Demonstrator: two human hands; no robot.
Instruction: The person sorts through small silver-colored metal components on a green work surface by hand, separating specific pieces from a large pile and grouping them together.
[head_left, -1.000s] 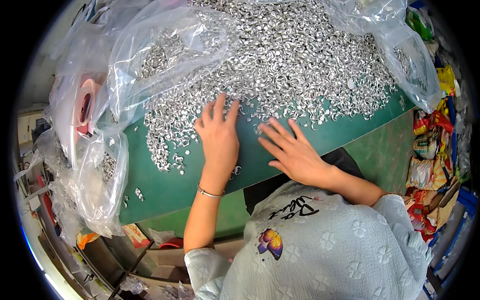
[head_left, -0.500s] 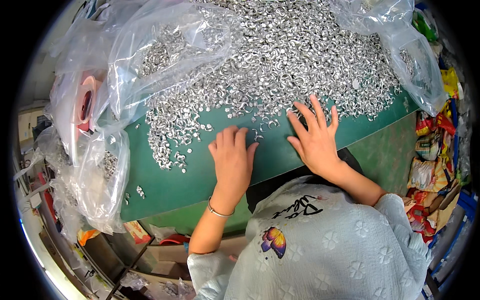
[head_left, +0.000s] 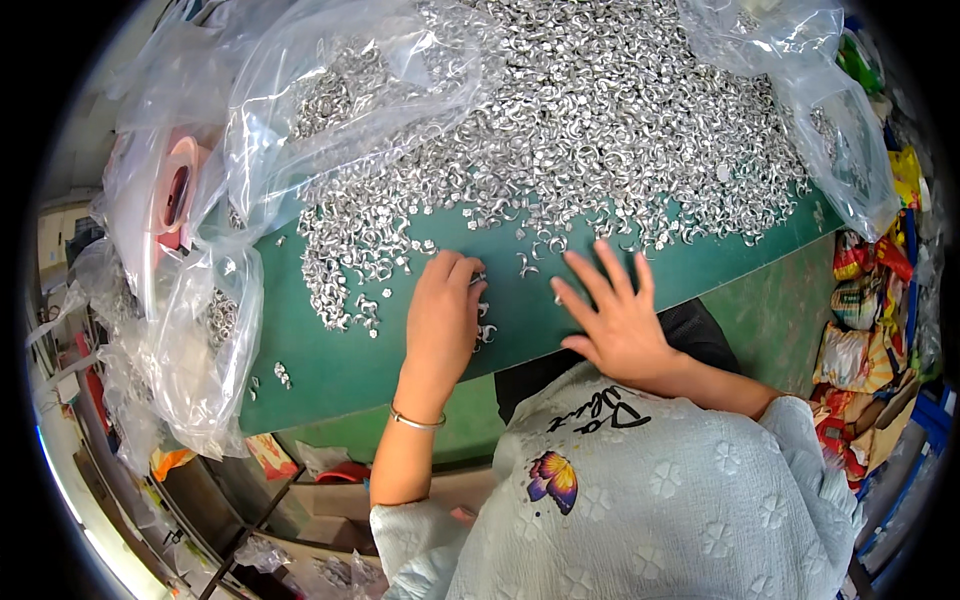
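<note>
A broad heap of small silvery curved metal pieces (head_left: 600, 130) is spread over the green tabletop (head_left: 400, 360). My left hand (head_left: 440, 312) rests on the table at the heap's near edge, its fingers bent and closed together. Silvery bits show between its thumb and forefinger, though the palm side is hidden. Just beside that thumb lie a few loose metal pieces (head_left: 485, 334). To the right, my right hand (head_left: 622, 325) is spread palm down near the table edge, fingers apart. One tiny piece shows by a fingertip of this hand, and nothing is held in it.
Clear plastic bags (head_left: 340, 120) cover the heap's left part, with another clear bag (head_left: 850, 150) at its right. A pink case with a phone (head_left: 178, 195) stands at the left. Several metal pieces (head_left: 282, 376) lie apart near the left edge. Colourful packages (head_left: 855, 350) are stacked beyond the table.
Both hands have drawn back from the heap toward me. My left hand has shifted slightly left and closed more, with loose pieces now beside its thumb. My right hand stays spread.
</note>
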